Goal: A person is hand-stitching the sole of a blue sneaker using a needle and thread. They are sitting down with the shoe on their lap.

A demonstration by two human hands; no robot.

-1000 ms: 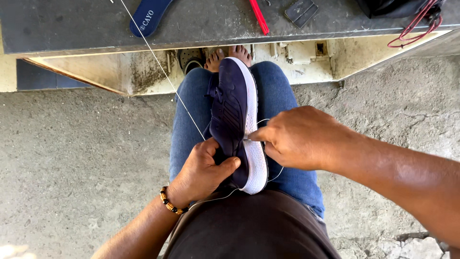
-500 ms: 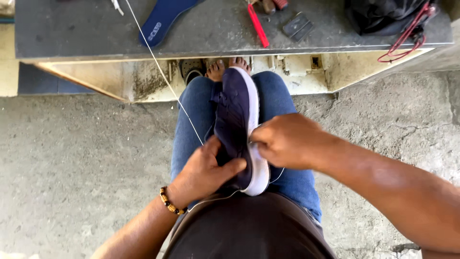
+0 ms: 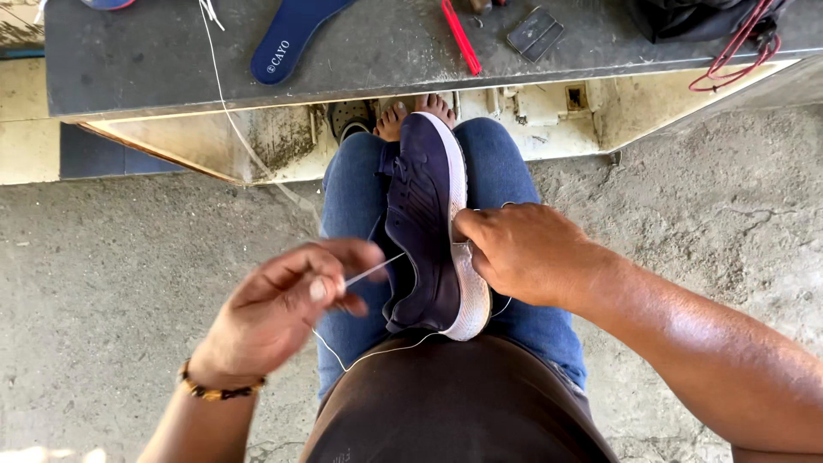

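While the right hand (image 3: 523, 255) clasps the navy shoe (image 3: 426, 225), the left hand (image 3: 287, 313) pinches what seems a needle (image 3: 374, 270), white thread (image 3: 225, 107) trailing.

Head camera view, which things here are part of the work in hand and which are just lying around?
In use: dark blue shoe on the lap, steadied by the right hand; white thread pinched in the left hand.

Lying about: blue insole, red tool, small dark block, red cord, all on the bench.

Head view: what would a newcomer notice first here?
A dark navy sneaker with a white sole lies between the person's knees, steadied by the right hand. The left hand pinches a white thread running to the shoe. A blue insole lies on the grey bench above.
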